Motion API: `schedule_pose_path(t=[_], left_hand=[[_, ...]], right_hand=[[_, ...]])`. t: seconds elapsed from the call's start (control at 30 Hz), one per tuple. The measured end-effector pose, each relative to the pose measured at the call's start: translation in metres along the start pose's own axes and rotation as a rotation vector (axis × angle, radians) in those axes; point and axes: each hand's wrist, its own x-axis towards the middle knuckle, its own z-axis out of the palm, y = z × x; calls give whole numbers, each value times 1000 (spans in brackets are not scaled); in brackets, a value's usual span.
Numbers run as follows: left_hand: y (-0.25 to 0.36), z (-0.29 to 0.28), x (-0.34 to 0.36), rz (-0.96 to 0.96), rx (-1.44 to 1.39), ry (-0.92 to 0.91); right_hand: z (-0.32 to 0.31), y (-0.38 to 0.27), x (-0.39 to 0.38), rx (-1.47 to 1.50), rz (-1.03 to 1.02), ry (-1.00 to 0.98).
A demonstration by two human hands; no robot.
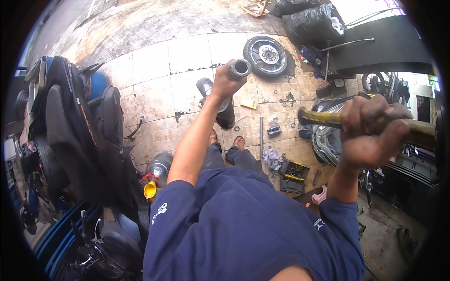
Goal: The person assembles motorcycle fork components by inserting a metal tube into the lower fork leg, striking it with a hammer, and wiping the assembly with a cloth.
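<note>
My left hand, arm stretched forward, is wrapped around a hollow metal pipe with its open end up. Partly hidden behind that forearm is a dark cylindrical part; whether it joins the pipe I cannot tell. Raised at the right, my right hand is closed around a yellow-handled tool, worn and dark at its flared end. The tool's other end runs into the dark rim of the picture, so its head is hidden. The tool and the pipe are well apart.
A wheel with a tyre lies on the tiles ahead. Motorcycles crowd the left, beside a clear bottle with a yellow funnel. An open toolbox, a metal rod and small black cylinders lie right of my feet.
</note>
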Motion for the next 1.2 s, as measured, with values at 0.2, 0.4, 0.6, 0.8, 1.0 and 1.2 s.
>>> schedule_pose_path(t=[0.2, 0.4, 0.6, 0.8, 1.0, 1.2], left_hand=[[-5, 2, -7, -17, -12, -7], [4, -1, -4, -34, -23, 23], [3, -4, 8, -106, -145, -11], [-12, 0, -2, -132, 8, -12], [-60, -27, -16, -194, 185, -126], [-91, -46, -42, -24, 395, -189]], right_hand=[[-32, 73, -53, -927, 775, -121], [-34, -31, 7, 99, 99, -179], [-20, 72, -92, -1054, 849, -333], [-51, 76, -91, -900, 798, -183], [-17, 184, -65, -655, 608, 21], [-13, 300, -118, -46, 575, 86]])
